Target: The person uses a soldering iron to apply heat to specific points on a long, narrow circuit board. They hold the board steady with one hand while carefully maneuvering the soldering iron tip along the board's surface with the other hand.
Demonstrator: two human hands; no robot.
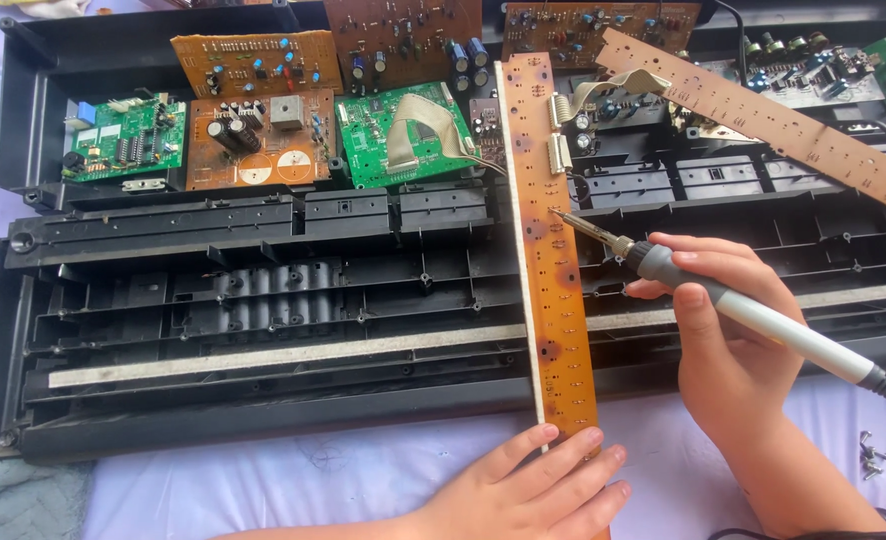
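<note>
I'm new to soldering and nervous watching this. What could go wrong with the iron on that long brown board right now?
1. The soldering iron tip sits near the long brown board's edge; a slip might burn the black plastic casing beside it.
2. The left hand pins only the board's near end, so the far end may shift.
3. The right hand grips close to the hot metal shaft, so fingers could get burned.

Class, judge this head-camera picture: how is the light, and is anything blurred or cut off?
Head view: bright, even light, soft shadows; soldering iron tip and long brown board sharp; black casing dark but readable; left hand and right hand cropped by the bottom edge.
</note>
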